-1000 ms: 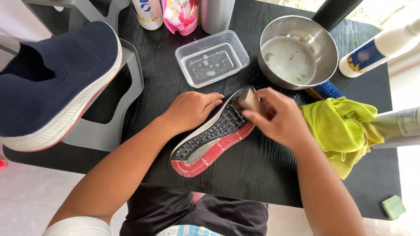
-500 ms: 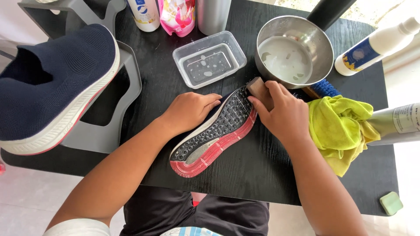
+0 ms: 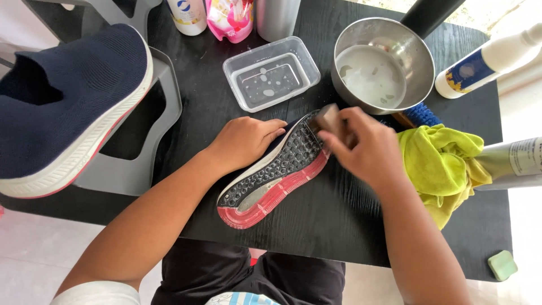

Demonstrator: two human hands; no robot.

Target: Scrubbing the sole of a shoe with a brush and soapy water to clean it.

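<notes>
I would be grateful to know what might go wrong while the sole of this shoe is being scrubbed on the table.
1. The metal bowl of cloudy liquid sits right behind the right hand; a hard stroke with the brush could knock it and spill it.
2. The left hand steadies the shoe only at its side, so it may slip on the table.
3. Splashes may reach the yellow cloth nearby.
</notes>
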